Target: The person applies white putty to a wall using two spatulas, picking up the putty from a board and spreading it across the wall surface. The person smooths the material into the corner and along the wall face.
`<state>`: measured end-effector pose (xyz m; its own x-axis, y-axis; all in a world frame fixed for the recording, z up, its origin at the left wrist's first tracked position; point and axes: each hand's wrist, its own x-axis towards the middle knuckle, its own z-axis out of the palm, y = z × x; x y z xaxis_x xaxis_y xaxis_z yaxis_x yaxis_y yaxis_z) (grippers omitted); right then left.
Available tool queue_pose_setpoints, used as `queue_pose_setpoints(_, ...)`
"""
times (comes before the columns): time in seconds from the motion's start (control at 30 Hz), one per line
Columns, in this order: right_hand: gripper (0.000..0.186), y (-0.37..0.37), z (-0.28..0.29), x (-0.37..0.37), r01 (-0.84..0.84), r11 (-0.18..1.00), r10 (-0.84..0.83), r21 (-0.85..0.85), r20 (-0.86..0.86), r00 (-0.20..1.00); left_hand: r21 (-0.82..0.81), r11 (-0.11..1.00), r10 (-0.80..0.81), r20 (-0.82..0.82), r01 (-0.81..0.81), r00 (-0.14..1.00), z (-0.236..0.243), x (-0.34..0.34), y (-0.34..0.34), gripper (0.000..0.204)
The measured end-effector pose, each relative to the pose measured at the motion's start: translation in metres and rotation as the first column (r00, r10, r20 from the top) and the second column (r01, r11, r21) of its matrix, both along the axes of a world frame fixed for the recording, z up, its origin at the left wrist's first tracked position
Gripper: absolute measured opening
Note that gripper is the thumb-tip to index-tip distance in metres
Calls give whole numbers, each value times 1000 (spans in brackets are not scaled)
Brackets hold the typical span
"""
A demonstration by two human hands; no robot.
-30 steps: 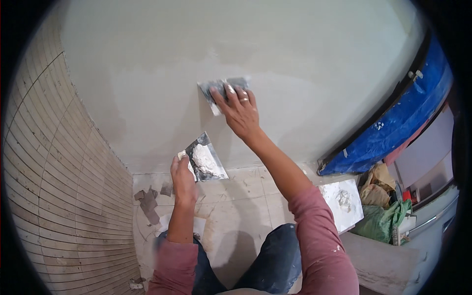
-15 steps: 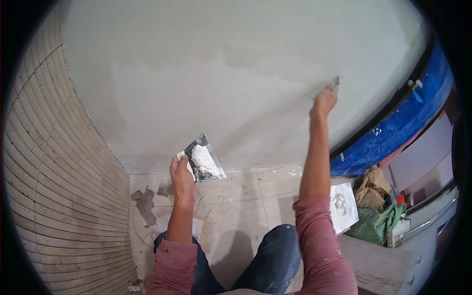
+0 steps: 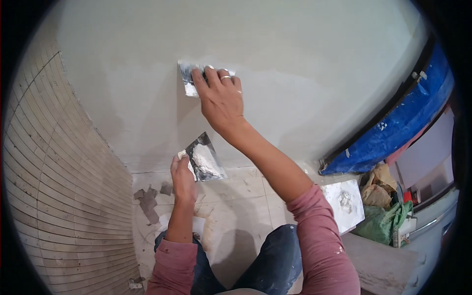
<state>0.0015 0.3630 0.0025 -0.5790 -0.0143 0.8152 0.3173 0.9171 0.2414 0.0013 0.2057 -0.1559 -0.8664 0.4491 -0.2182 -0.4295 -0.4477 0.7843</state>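
While the right hand (image 3: 220, 101) reaches up to the far wall (image 3: 295, 49), its fingers lie over a flat metal blade (image 3: 188, 81) and hold it, with the thumb hidden from view. That blade is up against the wall, left of the middle, but I cannot tell how much of its edge touches. A shiny ring (image 3: 225, 77) sits on one finger. Lower and nearer, the left hand (image 3: 183, 179) has its fingers clamped on the left side of a second blade (image 3: 201, 140), which is tilted and sits just in front of the wall. A thick lump of white paste (image 3: 205, 161) rests on it. Under the hands is a pale tile floor (image 3: 246, 194), with brown scraps (image 3: 148, 204) near the left and a white sheet (image 3: 197, 226) partly behind the left arm. On the left stands a wall of thin, dirty strips (image 3: 73, 172). To the right of the right arm is a white board (image 3: 339, 216) with more paste (image 3: 347, 200) on it. A green bag (image 3: 378, 221) and a brown bag (image 3: 378, 187) sit just right of that board, and a blue sheet (image 3: 393, 118) hangs farther off on the right.
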Motion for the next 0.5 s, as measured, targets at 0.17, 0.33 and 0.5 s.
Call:
queue_pose_setpoints(0.17,59,21,35,-2,-2,969,59,248,-226,972,5,997,-73,-12,73,997,-17,-6,4,71)
queue_pose_setpoints(0.33,64,57,-29,-14,87,910,-42,406,-119,992,3,999,-53,-27,53,998,-25,-8,12,72)
queue_pose_setpoints(0.5,65,43,-44,43,103,990,-114,101,115,987,14,999,43,5,-43,999,-14,-2,4,72)
